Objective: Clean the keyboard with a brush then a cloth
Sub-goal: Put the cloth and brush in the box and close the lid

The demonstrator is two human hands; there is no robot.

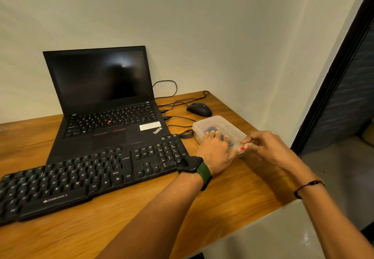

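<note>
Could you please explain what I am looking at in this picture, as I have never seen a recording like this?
There is no machine here: a person wears a camera on the head, looking down at their own hands. On the wooden desk lie a black keyboard, an open laptop, a mouse and a clear plastic box with something dark inside. The left hand, with a green watch strap, rests flat on the box lid. The right hand pinches the box's near corner, by a small red part, perhaps to open it.
</note>
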